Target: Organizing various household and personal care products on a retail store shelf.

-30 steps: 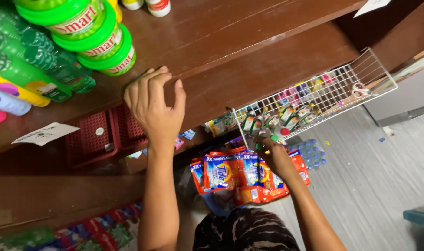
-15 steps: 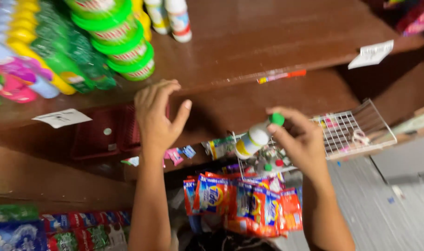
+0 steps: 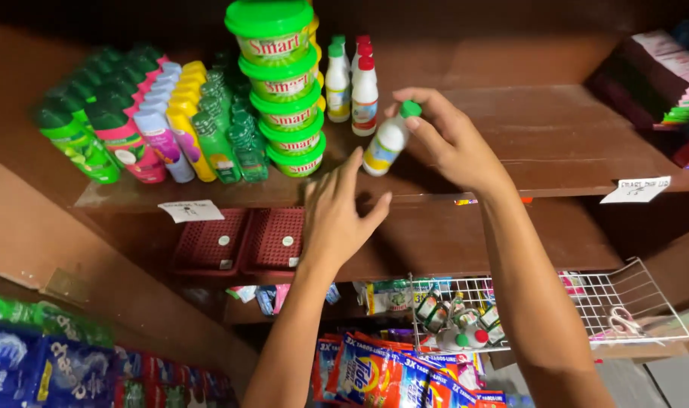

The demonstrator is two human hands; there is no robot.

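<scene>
My right hand (image 3: 454, 143) grips a small white bottle with a green cap (image 3: 388, 141), tilted, just above the brown wooden shelf (image 3: 556, 143). Behind it stand three similar small bottles (image 3: 352, 87) with red and green caps. My left hand (image 3: 340, 215) rests with spread fingers against the front edge of the same shelf, holding nothing. A stack of green-lidded tubs (image 3: 280, 83) rises to the left of the small bottles.
Rows of green, pink, lilac and yellow bottles (image 3: 140, 125) fill the shelf's left side. Red baskets (image 3: 242, 242) sit below. A white wire basket (image 3: 586, 302) holds small bottles and scissors. Detergent sachets (image 3: 382, 374) hang lower down. Paper tags (image 3: 637, 189) mark the edge.
My right hand lifted the green-capped bottle from the wire basket up to the shelf. The view tilted upward; my left hand stayed on the shelf edge.
</scene>
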